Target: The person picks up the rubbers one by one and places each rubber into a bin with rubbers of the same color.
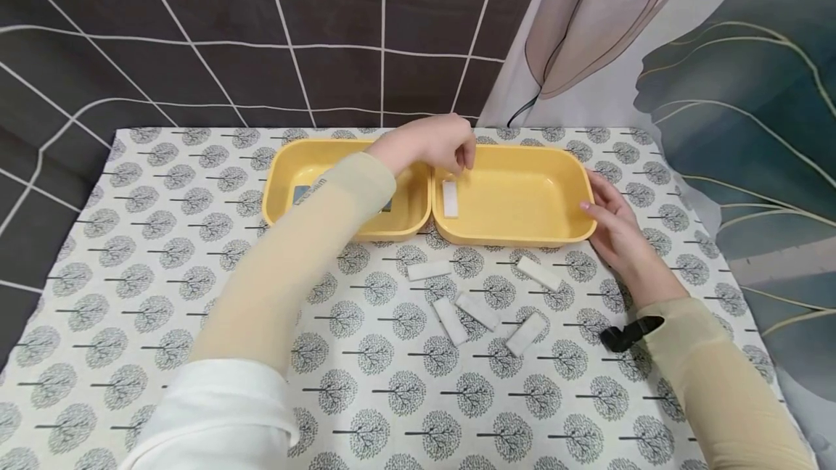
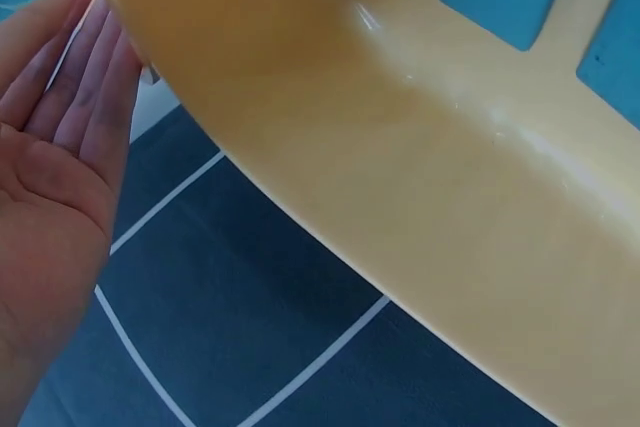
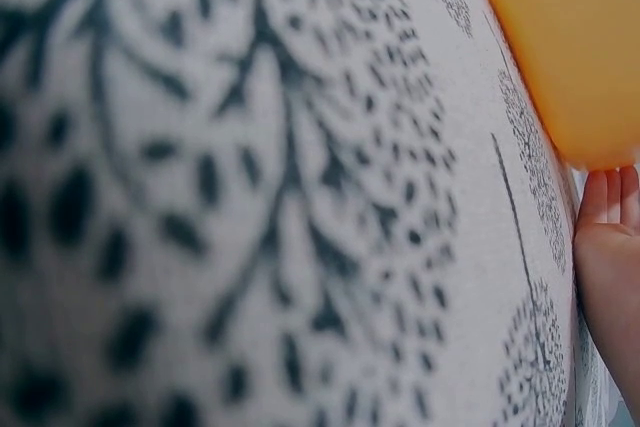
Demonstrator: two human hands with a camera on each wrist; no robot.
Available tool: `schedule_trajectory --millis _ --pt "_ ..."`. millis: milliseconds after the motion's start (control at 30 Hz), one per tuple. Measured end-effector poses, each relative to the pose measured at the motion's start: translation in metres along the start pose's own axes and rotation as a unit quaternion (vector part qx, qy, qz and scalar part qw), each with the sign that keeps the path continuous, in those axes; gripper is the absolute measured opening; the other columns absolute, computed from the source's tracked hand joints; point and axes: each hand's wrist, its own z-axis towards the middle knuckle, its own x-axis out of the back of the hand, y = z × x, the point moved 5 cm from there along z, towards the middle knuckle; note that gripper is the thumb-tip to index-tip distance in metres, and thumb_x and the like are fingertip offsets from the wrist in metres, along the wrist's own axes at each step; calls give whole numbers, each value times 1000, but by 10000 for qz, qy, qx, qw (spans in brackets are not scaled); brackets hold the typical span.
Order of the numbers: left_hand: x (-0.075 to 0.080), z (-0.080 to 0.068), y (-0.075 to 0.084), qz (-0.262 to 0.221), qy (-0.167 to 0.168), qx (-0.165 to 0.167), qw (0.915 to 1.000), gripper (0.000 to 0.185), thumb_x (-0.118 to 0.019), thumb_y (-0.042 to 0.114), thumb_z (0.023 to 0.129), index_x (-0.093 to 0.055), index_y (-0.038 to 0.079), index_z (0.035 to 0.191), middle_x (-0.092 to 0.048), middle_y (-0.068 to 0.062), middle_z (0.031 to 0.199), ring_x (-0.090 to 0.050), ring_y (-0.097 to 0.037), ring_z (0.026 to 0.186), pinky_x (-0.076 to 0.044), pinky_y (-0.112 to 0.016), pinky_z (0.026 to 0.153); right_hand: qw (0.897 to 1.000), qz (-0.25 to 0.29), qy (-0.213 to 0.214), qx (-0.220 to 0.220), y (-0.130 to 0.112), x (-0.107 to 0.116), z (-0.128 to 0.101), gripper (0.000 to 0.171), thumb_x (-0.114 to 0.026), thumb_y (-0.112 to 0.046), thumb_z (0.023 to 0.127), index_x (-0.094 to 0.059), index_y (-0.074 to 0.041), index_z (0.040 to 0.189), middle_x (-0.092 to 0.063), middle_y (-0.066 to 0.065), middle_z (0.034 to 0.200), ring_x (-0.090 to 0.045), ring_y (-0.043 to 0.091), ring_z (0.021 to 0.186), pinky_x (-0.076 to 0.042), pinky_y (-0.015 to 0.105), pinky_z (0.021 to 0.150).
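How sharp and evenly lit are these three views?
Head view: sharp, evenly lit, soft shadows under the yellow trays. Left wrist view: very close, a glare streak on the tray wall, left hand slightly soft. Right wrist view: the tablecloth fills the picture, blurred from closeness.

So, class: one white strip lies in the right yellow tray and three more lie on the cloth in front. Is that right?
Not quite. The head view shows five white strips on the cloth, not three. One white strip does lie in the right yellow tray.
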Motion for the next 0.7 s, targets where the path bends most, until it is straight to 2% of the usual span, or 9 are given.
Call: schedule_trajectory --millis 200,433,700 --pt "3 -10 3 -469 160 -222 9985 22 -73 2 93 -78 -2 114 -79 -16 110 -73 -23 102 -60 -29 98 10000 -33 -8 48 0 2 -1 63 -51 12 104 -42 -13 161 -56 -8 151 -60 6 133 -53 19 111" --pt "2 -27 11 -971 341 -459 9936 20 -72 3 94 -78 0 113 -79 -13 107 -73 -22 97 -60 -28 92 9999 -38 54 75 -1 4 -3 61 -50 12 104 -46 -15 159 -56 -7 151 -60 7 133 -54 20 110" --pt "-3 -48 24 -924 346 -603 9933 17 -76 5 95 -78 3 112 -79 -9 112 -74 -20 99 -61 -28 94 10000 63 69 17 0 3 -3 63 -52 12 103 -43 -13 160 -53 -5 152 -60 8 133 -55 21 109"
